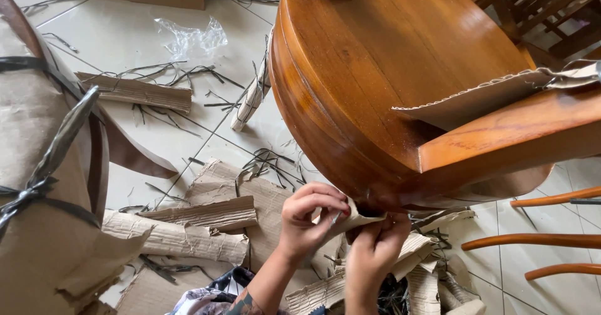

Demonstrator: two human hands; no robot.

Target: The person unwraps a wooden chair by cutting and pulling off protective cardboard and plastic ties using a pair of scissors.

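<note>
Hands (341, 233) on corrugated cardboard strip (358, 218)

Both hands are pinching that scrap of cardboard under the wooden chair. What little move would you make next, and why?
Probably peel the cardboard strip down and away from the chair seat. Both the left hand and right hand already pinch it at the seat's lower edge, where it looks attached.

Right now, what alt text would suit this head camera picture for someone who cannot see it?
Two bare hands, left hand and right hand, pinch a scrap of corrugated cardboard under the edge of a polished wooden chair. Torn cardboard pieces and black straps litter the tiled floor.
</note>
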